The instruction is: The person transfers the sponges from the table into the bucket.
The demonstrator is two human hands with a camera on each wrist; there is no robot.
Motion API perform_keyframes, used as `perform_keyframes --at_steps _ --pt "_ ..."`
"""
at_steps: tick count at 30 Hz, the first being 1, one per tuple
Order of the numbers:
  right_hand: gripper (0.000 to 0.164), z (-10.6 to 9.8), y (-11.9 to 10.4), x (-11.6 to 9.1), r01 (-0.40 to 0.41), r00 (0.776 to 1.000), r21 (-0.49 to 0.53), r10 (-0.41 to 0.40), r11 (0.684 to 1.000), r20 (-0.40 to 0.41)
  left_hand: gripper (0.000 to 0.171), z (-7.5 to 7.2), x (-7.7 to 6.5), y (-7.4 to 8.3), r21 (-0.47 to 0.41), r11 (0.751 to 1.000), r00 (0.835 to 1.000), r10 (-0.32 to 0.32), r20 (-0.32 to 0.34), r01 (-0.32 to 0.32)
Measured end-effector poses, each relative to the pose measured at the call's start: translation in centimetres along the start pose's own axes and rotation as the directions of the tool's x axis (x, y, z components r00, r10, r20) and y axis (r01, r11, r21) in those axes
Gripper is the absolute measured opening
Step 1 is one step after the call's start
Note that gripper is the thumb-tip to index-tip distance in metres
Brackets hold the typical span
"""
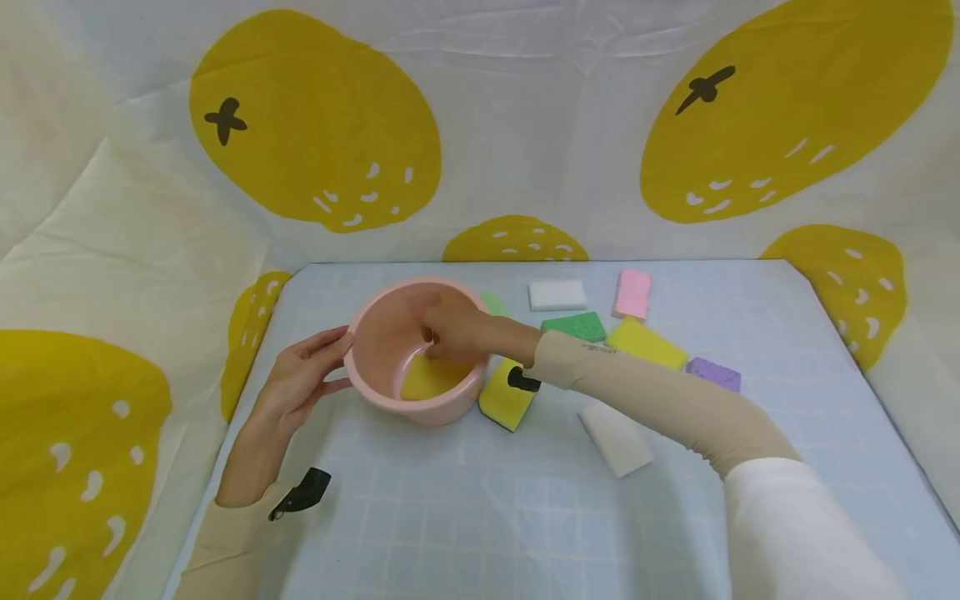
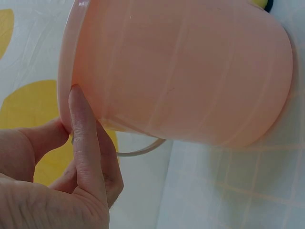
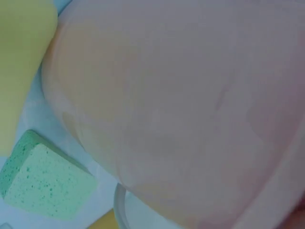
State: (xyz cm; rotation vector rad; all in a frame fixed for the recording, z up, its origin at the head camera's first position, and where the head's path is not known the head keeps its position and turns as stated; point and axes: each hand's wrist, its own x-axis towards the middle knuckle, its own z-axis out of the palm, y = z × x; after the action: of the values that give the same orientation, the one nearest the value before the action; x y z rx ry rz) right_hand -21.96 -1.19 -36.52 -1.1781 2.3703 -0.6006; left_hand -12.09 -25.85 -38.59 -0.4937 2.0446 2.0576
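A pink bucket stands at the left of the table. My left hand pinches its rim between thumb and fingers, as the left wrist view shows with the bucket's wall and thin handle. My right hand reaches over the right rim into the bucket, fingers bent downward. Whether it holds anything cannot be made out. Below it, a yellow sponge lies on the bucket's bottom. Just outside the bucket is a yellow sponge with a dark underside, under my right wrist.
Right of the bucket lie a light green sponge, a white block, a green sponge, a pink sponge, a yellow sponge, a purple sponge and another white block. A fruit-print cloth hangs behind.
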Motion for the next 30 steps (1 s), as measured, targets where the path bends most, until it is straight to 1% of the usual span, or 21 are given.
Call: perform_keyframes --at_steps 2,4,7,11,15,18,21,24,30 --pt "0.015 -0.4 0.0 -0.2 0.058 0.997 0.001 -0.058 0.998 -0.057 0.073 0.0 0.0 0.0 0.002 1.0 1.0 0.0 0.003 0.0" --pt "0.017 -0.8 0.0 -0.5 0.104 0.99 0.023 -0.101 0.994 -0.102 0.075 0.1 0.0 0.1 0.006 1.0 1.0 -0.001 0.003 0.001" --pt "0.018 -1.4 0.1 -1.1 0.113 0.985 0.068 -0.102 0.991 -0.14 0.077 0.1 0.0 0.1 0.009 1.0 1.0 -0.003 0.001 0.003" --pt "0.017 -2.3 0.3 -1.9 0.105 0.978 0.089 -0.086 0.991 -0.191 0.077 0.1 -0.1 0.0 0.004 1.0 1.0 -0.009 0.0 0.009" --pt "0.015 -3.2 0.8 -2.6 0.137 0.958 0.111 -0.103 0.984 -0.268 0.078 0.1 -0.1 0.0 0.012 1.0 1.0 -0.014 -0.004 0.014" --pt "0.017 -3.7 1.2 -3.1 0.136 0.947 0.135 -0.088 0.982 -0.31 0.078 0.0 -0.1 -0.1 0.021 1.0 1.0 -0.022 -0.011 0.022" --pt "0.022 -4.1 1.8 -3.5 0.116 0.943 0.172 -0.054 0.978 -0.33 0.078 0.0 0.0 -0.1 0.027 0.999 0.999 -0.027 -0.017 0.028" --pt "0.023 -4.4 2.5 -4.0 0.087 0.936 0.204 -0.01 0.975 -0.352 0.078 0.0 0.0 -0.1 0.034 0.999 0.999 -0.028 -0.017 0.028" --pt "0.022 -4.6 4.2 -4.8 0.053 0.908 0.262 0.063 0.964 -0.415 0.077 0.1 0.1 -0.2 0.03 0.999 1.0 -0.025 -0.011 0.025"
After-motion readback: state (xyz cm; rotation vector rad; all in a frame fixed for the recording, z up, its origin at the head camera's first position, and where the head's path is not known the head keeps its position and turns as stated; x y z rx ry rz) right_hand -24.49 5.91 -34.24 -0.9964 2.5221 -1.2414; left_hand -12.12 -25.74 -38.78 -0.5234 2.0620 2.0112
